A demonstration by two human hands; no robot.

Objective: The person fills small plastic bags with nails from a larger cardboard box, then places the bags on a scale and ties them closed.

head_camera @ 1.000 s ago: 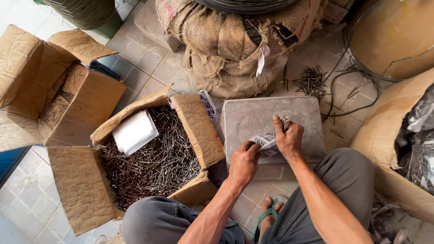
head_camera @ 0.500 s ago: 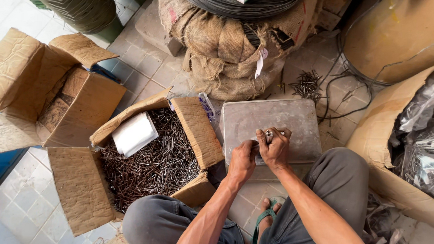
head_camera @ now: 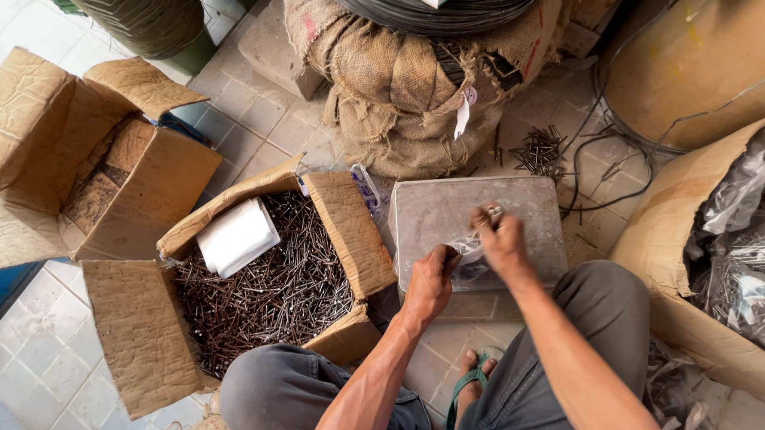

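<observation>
Just right of the frame's centre, both hands work a small clear plastic bag [head_camera: 469,260] over a grey metal tray [head_camera: 438,213] that sits on the tiled floor [head_camera: 258,115]. The left hand [head_camera: 431,282] is curled, pinching the bag's lower edge. The right hand [head_camera: 502,239], slightly blurred, is closed around the bag's top, fingers gathered on its neck. Left of the tray stands an open cardboard box [head_camera: 348,226] full of dark nails [head_camera: 285,288], with a white packet [head_camera: 237,233] lying on them. A burlap-wrapped coil of wire [head_camera: 406,78] fills the upper centre. Loose nails [head_camera: 540,149] lie scattered on the floor above the tray.
</observation>
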